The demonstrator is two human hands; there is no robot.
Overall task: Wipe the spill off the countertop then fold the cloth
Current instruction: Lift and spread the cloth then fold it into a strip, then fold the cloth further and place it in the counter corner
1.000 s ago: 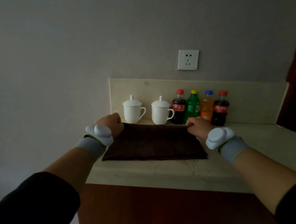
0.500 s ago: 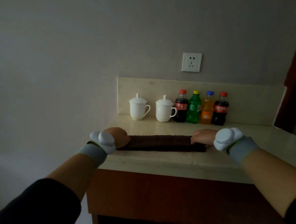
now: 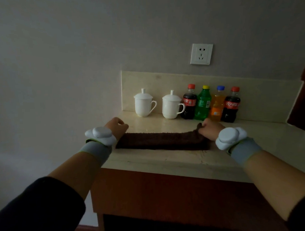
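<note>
A dark brown cloth (image 3: 161,140) lies on the beige countertop (image 3: 167,159) as a long narrow strip running left to right. My left hand (image 3: 116,127) sits with curled fingers on the strip's left end; the back of the hand hides the grip itself. My right hand (image 3: 210,130) pinches the far right corner of the cloth, and that corner stands lifted a little off the counter. Each wrist carries a white device on a grey band. I see no spill on the counter in this dim light.
Two lidded white cups (image 3: 144,103) (image 3: 172,105) and several soft-drink bottles (image 3: 211,103) stand in a row along the backsplash behind the cloth. A wall socket (image 3: 201,54) is above them. The counter's front edge drops to a reddish-brown cabinet (image 3: 168,192).
The flat cloth was folded toward me into a narrow strip. Since then my right hand has raised the strip's right corner, and my left hand stays at the left end.
</note>
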